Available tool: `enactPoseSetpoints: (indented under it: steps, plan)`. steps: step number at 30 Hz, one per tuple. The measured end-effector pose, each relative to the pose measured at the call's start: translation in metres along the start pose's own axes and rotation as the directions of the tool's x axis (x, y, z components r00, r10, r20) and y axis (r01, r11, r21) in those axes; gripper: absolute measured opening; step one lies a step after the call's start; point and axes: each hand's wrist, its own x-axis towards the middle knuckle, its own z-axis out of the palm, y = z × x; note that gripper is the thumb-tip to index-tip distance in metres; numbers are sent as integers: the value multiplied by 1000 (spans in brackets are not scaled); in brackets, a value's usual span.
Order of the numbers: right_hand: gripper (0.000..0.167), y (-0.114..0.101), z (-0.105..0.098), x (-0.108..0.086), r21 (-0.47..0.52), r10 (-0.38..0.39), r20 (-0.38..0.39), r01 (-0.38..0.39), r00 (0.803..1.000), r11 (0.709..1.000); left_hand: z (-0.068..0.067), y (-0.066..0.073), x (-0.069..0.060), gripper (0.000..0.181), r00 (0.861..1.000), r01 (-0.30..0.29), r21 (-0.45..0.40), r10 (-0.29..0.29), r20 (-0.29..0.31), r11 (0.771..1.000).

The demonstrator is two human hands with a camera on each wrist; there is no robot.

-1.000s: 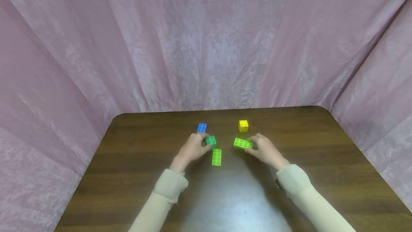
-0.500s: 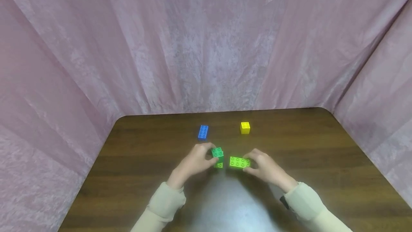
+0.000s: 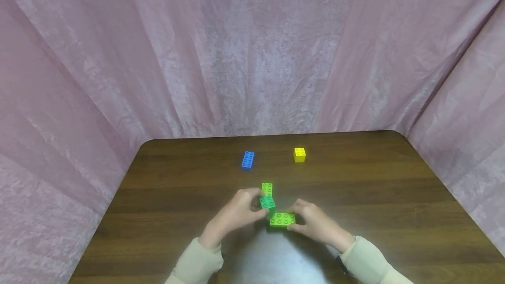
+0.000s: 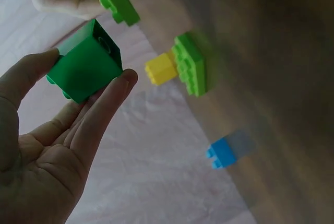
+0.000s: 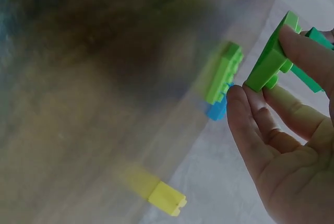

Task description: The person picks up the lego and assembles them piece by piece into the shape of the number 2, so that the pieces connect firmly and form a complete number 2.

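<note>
Though close together, left hand (image 3: 240, 208) tight on green block (image 4: 86, 75); right hand (image 3: 315, 222), lime brick (image 3: 282, 219).

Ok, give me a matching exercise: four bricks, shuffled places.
1. dark-green square plastic brick
2. yellow square plastic brick
3. blue rectangular plastic brick
4. nearer lime-green rectangular plastic brick

A. on the table, beyond the right hand
B. pinched by the right hand
C. on the table, beyond the left hand
D. pinched by the left hand

Pairs: 1-D, 2-A, 3-C, 4-B
</note>
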Motion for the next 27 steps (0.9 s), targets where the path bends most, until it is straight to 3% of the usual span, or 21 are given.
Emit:
enactPoseSetpoints:
  steps: [7, 22, 27]
  plan:
    - [39, 1, 9, 3, 4, 27, 27, -27, 999, 1000, 12, -7, -1, 29, 999, 21, -21, -20, 46, 1000]
    - [34, 8, 17, 17, -6, 15, 9, -15, 1000, 1000, 16, -19, 5, 34, 999, 20, 16, -21, 50, 1000]
    - [35, 8, 17, 19, -15, 30, 0, -30, 1000, 999, 19, -22, 6, 33, 997, 34, -12, -33, 72, 999]
